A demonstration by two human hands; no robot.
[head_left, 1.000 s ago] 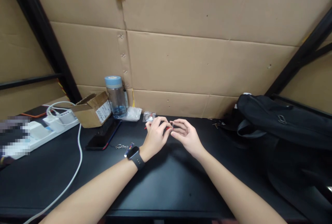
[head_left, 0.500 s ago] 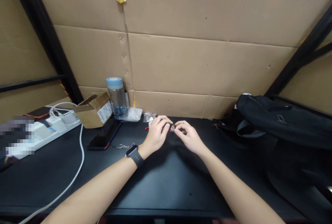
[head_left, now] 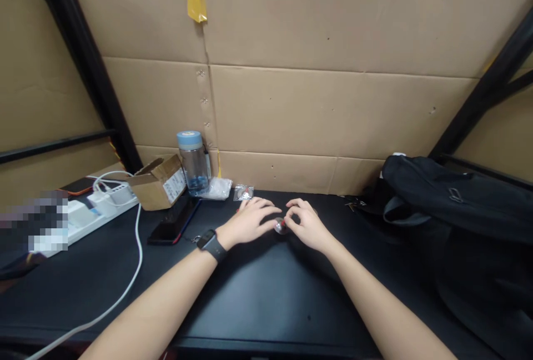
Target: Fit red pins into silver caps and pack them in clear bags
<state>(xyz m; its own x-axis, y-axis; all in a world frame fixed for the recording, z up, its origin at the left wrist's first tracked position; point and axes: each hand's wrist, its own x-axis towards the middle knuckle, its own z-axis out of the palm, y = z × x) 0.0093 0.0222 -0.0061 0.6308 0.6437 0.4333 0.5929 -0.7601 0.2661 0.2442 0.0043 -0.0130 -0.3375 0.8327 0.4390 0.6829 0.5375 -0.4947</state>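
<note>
A small clear, shiny packet [head_left: 280, 228] with something red at its edge lies between my hands, low over the black tabletop. The thumb and fingertips of my right hand [head_left: 307, 224] are pinched together at its red side. My left hand [head_left: 250, 222], a dark watch on its wrist, has its fingers spread, with the thumb tip close to the packet's left side. Whether that thumb touches it I cannot tell. Partly hidden behind the left hand is a bit of red. Further back lies a similar clear packet [head_left: 244, 192] with a red spot inside.
To the left stand a water bottle [head_left: 194, 168], an open cardboard box [head_left: 159, 185] and a white power strip [head_left: 89, 221] with a cable. A phone [head_left: 172, 226] lies before them. A black bag [head_left: 449, 226] fills the right side. Cardboard [head_left: 291, 115] walls the back.
My hands have moved slightly nearer to me and the left fingers have spread. The clear packet between them now shows more. My view has tilted up a little.
</note>
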